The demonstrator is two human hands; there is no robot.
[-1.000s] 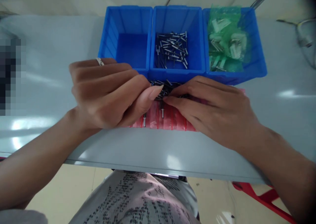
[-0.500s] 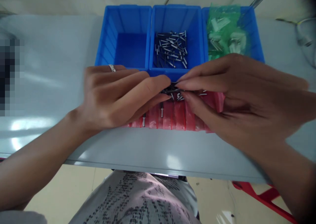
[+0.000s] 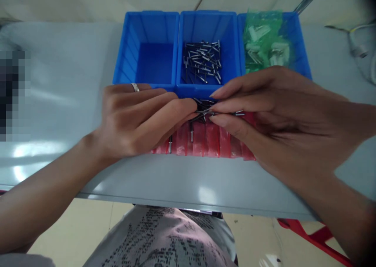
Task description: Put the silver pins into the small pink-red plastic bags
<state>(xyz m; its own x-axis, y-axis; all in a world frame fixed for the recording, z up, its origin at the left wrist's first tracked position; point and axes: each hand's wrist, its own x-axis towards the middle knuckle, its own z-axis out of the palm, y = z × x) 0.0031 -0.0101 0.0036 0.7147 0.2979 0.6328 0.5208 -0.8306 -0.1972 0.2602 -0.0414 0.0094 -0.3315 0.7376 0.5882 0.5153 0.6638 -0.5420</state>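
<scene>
My left hand (image 3: 141,122), a ring on one finger, is closed in a pinch at the dark pin end of a blind rivet (image 3: 205,112). Thumb and fingers of my right hand (image 3: 279,114) pinch the same area from the other side; a silver rivet end shows past these fingers. Just beneath lies a small heap of loose rivets (image 3: 202,103) on a row of red plastic bags (image 3: 199,141). Two single rivets (image 3: 192,131) lie across the bags near my left hand, which partly hides the row.
Three blue bins stand behind the hands: an empty left bin (image 3: 155,63), a middle bin (image 3: 208,26) with many rivets, and a right bin (image 3: 299,55) with green bags (image 3: 264,35) of parts. A cable (image 3: 357,49) lies at the far right of the grey table (image 3: 182,180).
My fingertips have drawn slightly apart, exposing more of the rivet and the heap beneath. My left hand sits a little lower and the bins appear slightly lower in view.
</scene>
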